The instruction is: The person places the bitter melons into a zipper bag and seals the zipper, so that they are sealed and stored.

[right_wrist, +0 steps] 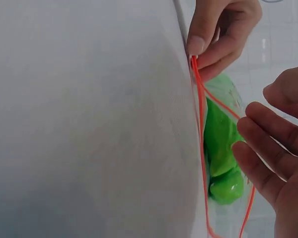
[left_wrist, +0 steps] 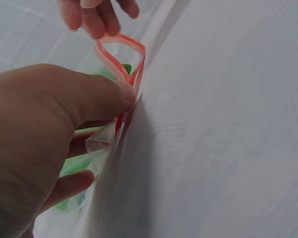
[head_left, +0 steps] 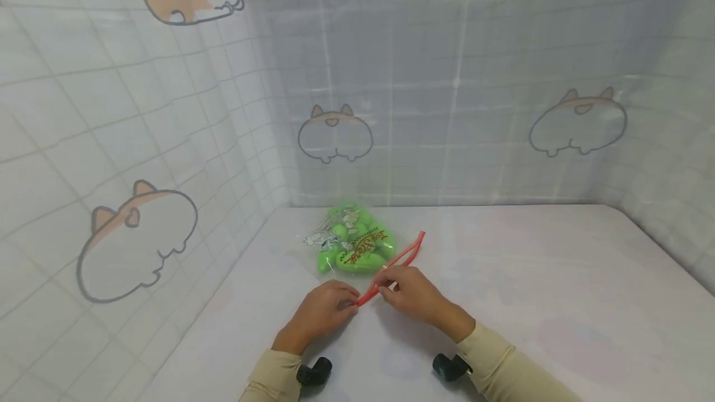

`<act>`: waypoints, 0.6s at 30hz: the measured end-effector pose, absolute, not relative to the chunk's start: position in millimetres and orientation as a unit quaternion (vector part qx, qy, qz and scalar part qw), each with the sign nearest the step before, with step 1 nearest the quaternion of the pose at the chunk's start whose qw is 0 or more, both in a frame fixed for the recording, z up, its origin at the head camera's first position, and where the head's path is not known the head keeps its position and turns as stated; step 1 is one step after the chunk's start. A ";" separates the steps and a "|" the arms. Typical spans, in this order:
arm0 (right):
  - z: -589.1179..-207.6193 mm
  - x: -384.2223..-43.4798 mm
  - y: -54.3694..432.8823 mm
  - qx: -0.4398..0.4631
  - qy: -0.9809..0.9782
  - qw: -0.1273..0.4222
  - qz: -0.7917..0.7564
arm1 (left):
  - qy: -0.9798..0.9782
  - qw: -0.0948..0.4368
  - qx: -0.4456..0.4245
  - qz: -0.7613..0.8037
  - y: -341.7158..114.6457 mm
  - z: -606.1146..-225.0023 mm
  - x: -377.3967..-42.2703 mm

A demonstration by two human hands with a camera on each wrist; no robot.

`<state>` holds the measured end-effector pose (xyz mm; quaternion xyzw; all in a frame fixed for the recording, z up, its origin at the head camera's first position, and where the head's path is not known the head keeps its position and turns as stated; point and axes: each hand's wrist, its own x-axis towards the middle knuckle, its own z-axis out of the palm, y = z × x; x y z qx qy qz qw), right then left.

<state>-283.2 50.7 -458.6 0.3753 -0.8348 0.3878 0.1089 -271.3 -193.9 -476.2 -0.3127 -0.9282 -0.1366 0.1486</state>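
A clear zip bag [head_left: 365, 244] printed "Toy Story" lies on the table, with several bright green pieces [right_wrist: 221, 141] inside. Its red zip strip [head_left: 414, 248] faces me, and the mouth gapes open toward the right end. My left hand [head_left: 323, 313] pinches the left end of the strip between thumb and index finger, as the left wrist view shows closely. Along the strip, my right hand [head_left: 416, 296] has its fingers loosely bent at the far lip of the mouth. In the right wrist view its thumb stands apart from the fingertips [right_wrist: 246, 126].
The white table [head_left: 503, 290] stretches out to the right of the bag. A back wall covering [head_left: 447, 141] with a grid and cartoon dogs rises behind it. Another covered wall [head_left: 223, 141] stands close on the left. Dark devices [head_left: 449, 367] sit at both wrists.
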 end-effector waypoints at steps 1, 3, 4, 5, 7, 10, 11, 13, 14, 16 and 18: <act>-457.6 -282.9 49.2 0.380 -0.833 0.117 0.384 | -0.928 0.149 -0.313 -0.137 -193.6 -475.9 -271.4; -455.2 -282.6 46.4 0.388 -0.828 0.131 0.384 | -0.928 0.151 -0.311 -0.139 -193.4 -475.7 -271.8; -454.1 -282.6 45.2 0.391 -0.824 0.136 0.387 | -0.928 0.152 -0.310 -0.141 -193.3 -475.8 -272.0; -453.6 -282.9 43.7 0.394 -0.820 0.140 0.392 | -0.928 0.152 -0.309 -0.144 -193.3 -475.7 -272.1; -453.0 -284.0 40.8 0.402 -0.809 0.145 0.403 | -0.927 0.153 -0.307 -0.150 -193.5 -475.4 -272.3; -454.2 -285.7 37.1 0.408 -0.801 0.139 0.416 | -0.927 0.150 -0.303 -0.159 -193.9 -475.1 -272.1; -454.9 -286.0 36.0 0.410 -0.800 0.137 0.416 | -0.928 0.146 -0.302 -0.162 -194.1 -475.0 -271.8; -455.6 -286.5 34.6 0.407 -0.805 0.131 0.411 | -0.928 0.141 -0.302 -0.166 -194.7 -475.3 -271.6; -456.3 -286.9 34.1 0.404 -0.809 0.129 0.406 | -0.928 0.138 -0.303 -0.169 -195.0 -475.3 -271.5; -457.4 -287.6 33.5 0.397 -0.819 0.122 0.395 | -0.926 0.133 -0.307 -0.174 -195.6 -474.8 -271.3; -458.3 -288.5 32.9 0.388 -0.832 0.114 0.380 | -0.926 0.132 -0.308 -0.172 -196.5 -473.7 -271.1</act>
